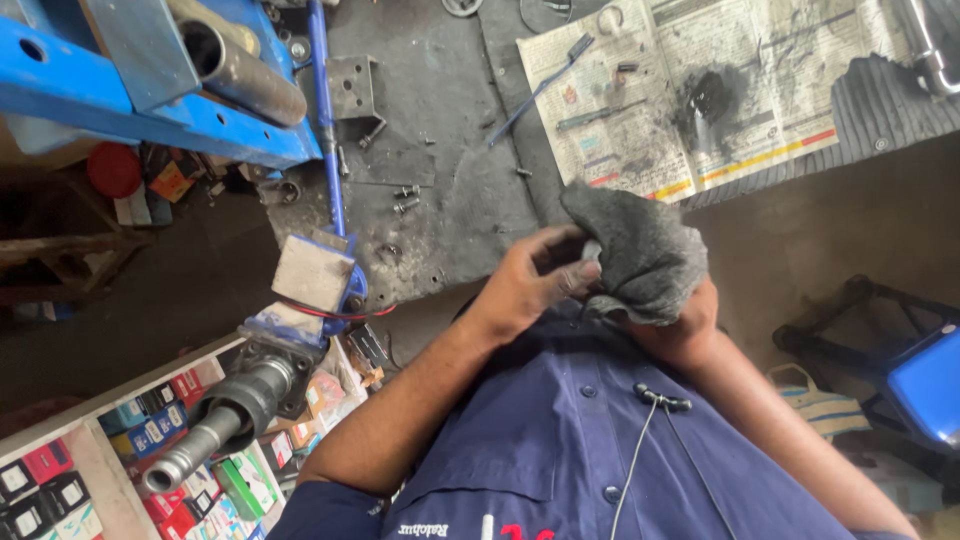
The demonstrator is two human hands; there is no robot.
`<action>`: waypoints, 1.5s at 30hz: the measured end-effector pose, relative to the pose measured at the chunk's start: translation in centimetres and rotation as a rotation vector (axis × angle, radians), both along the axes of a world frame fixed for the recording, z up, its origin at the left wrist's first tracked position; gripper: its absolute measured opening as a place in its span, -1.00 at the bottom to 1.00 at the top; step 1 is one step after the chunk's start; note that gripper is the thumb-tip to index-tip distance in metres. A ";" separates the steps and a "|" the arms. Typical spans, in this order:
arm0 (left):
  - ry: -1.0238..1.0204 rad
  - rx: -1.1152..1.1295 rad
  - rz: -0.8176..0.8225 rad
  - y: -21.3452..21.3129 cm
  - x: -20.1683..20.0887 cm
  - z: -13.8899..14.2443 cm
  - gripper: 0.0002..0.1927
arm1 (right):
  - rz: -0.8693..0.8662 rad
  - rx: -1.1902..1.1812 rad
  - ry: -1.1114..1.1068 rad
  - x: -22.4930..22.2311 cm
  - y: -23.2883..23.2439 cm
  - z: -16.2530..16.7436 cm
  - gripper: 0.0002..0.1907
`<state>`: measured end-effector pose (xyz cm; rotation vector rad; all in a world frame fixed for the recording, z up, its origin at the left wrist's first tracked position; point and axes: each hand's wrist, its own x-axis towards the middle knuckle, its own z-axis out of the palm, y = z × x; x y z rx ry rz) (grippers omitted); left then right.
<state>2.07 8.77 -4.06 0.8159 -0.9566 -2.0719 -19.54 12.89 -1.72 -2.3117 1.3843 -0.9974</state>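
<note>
A dark grey rag (640, 255) is bunched up in front of my chest, just above my navy shirt (590, 430). My left hand (525, 285) comes in from the lower left, its greasy fingers curled and pressed into the rag's left side. Mostly hidden under the rag, my right hand (685, 320) holds it from below and from the right. The two hands meet inside the cloth. A thin microphone cable (640, 450) runs down the shirt.
On the floor ahead lie a grease-stained newspaper (700, 90) with a blue-handled brush (545, 80) at its left edge, and a dark mat (440, 180) with loose bolts (405, 198). At left are a blue metal frame (150, 90), a steel shaft (220, 420) and boxed parts (150, 430). A blue stool (925, 385) stands at right.
</note>
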 end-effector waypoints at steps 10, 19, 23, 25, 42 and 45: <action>0.549 0.114 -0.095 -0.7 3.7 -0.2 -0.25 | -0.219 0.397 -0.360 -4.9 -1.2 2.8 -0.87; 0.291 0.032 -0.083 -0.1 2.0 0.5 -0.33 | 0.074 0.082 0.419 -1.6 -1.8 3.8 -0.68; 0.252 0.049 -0.084 -0.5 1.7 1.3 -0.39 | 0.082 0.044 0.439 -1.7 -2.7 3.7 -0.63; 0.240 0.007 -0.073 -0.6 1.7 2.0 -0.41 | 0.106 0.107 0.438 -1.3 -2.6 3.9 -0.63; 0.432 -0.021 0.072 -0.6 3.6 0.3 -0.24 | 0.161 1.031 -0.968 -4.7 -1.8 6.0 -0.51; 0.512 -0.011 0.050 -0.3 3.4 -0.1 -0.25 | 0.094 1.133 -0.419 -5.0 -2.9 5.3 -0.71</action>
